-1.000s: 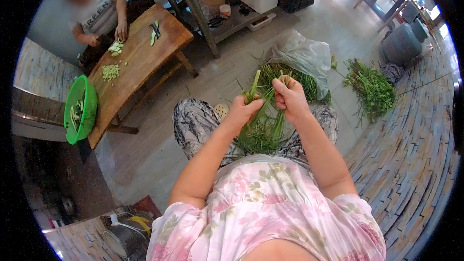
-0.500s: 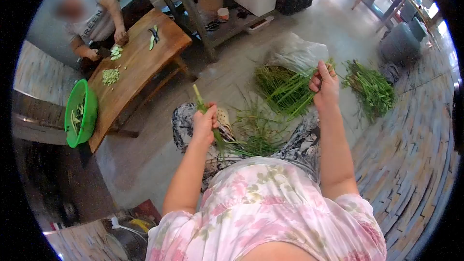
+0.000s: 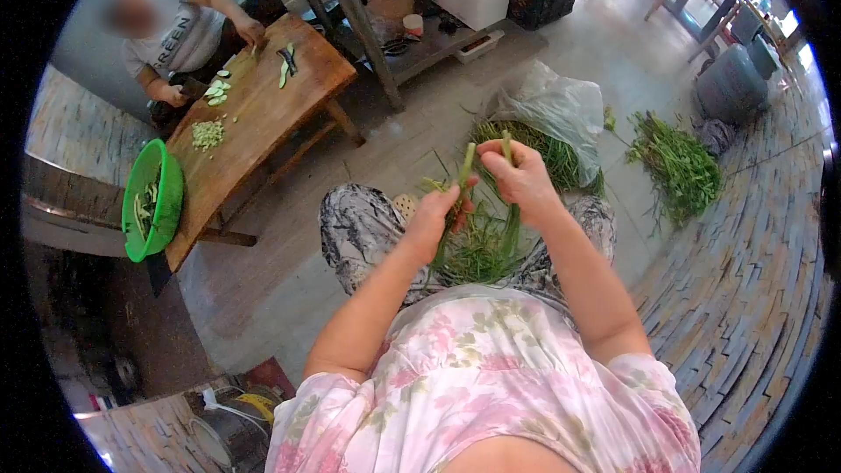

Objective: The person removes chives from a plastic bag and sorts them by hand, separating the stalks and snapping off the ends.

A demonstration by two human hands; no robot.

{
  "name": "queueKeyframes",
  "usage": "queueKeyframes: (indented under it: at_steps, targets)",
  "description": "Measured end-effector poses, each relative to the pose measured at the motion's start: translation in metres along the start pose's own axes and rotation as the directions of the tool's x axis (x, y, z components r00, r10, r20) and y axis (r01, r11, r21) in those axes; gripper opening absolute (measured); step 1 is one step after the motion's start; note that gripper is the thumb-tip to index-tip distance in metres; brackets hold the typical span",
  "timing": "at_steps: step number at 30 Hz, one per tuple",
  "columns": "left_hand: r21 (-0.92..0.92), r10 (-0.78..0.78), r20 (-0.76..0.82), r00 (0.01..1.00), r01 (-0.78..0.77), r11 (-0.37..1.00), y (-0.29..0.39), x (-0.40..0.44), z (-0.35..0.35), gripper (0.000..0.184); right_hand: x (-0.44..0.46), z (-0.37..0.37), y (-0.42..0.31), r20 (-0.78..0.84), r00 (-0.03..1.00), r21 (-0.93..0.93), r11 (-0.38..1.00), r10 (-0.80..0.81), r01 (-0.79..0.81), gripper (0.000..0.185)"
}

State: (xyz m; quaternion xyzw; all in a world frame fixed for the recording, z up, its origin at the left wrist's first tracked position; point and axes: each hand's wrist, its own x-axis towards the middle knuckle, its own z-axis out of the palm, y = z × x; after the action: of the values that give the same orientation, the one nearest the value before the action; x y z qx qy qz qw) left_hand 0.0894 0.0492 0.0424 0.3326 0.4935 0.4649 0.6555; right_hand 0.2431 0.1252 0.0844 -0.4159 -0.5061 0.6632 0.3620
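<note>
My left hand (image 3: 431,221) is closed around a small bunch of long green stalks (image 3: 468,163), pale cut ends pointing up and thin leaves hanging below. Beside it, my right hand (image 3: 527,182) pinches another green stalk (image 3: 508,215), which also hangs downward. The hands are close together above my knees. Loose grassy trimmings (image 3: 477,250) lie on the floor between my legs. Past my right hand is a heap of long thin greens (image 3: 561,156), partly covered by a clear plastic bag (image 3: 561,105).
A leafy green pile (image 3: 676,171) lies on the floor at right. At left, another person (image 3: 188,35) holds a knife at a wooden table (image 3: 263,114) with sliced and diced green vegetable. A green basin (image 3: 166,206) is at its end. A shelf (image 3: 429,57) stands behind.
My right hand has come back from the heap, down and left, bringing greens beside my left hand. My left hand has moved right. The other person's far hand has shifted along the table.
</note>
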Motion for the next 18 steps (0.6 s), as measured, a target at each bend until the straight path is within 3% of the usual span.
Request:
queueKeyframes:
  at_steps: [3, 6, 9, 12, 13, 16, 17, 18]
  targets:
    - [-0.102, -0.022, -0.030, 0.999, 0.019, 0.995, 0.000, -0.001, 0.007, 0.035, 0.003, 0.005, 0.008, 0.097, 0.993, -0.042, 0.996, -0.072, 0.076, 0.009]
    - [-0.420, -0.044, -0.158, 0.986, -0.027, 0.907, 0.005, 0.003, 0.010, 0.029, 0.000, 0.003, 0.003, 0.030, 0.998, 0.044, 0.998, 0.047, -0.048, 0.010]
    - [-0.493, 0.011, -0.215, 0.977, -0.118, 0.862, 0.002, 0.012, -0.012, 0.025, -0.001, -0.007, -0.002, -0.033, 0.996, 0.191, 0.979, 0.080, -0.072, 0.011]
    - [-0.303, 0.053, -0.306, 0.951, -0.150, 0.941, -0.001, 0.018, -0.016, 0.024, 0.002, -0.019, 0.002, -0.149, 0.988, 0.275, 0.961, 0.033, 0.009, 0.011]
    - [-0.065, 0.103, -0.376, 0.921, -0.137, 0.989, -0.001, 0.017, -0.016, 0.024, 0.003, -0.024, -0.002, -0.229, 0.973, 0.334, 0.942, 0.037, 0.043, 0.010]
    - [0.037, 0.106, -0.434, 0.895, -0.100, 0.994, -0.014, 0.019, -0.024, 0.024, 0.008, -0.052, -0.010, -0.368, 0.928, 0.400, 0.891, -0.056, 0.212, 0.012]
    - [0.157, 0.099, -0.500, 0.860, -0.022, 0.987, -0.018, 0.020, -0.025, 0.027, 0.007, -0.061, -0.018, -0.429, 0.902, 0.403, 0.885, -0.044, 0.235, 0.014]
    - [0.246, 0.065, -0.468, 0.881, 0.059, 0.967, -0.026, 0.022, -0.031, 0.028, 0.007, -0.071, -0.021, -0.451, 0.890, 0.406, 0.874, -0.063, 0.267, 0.014]
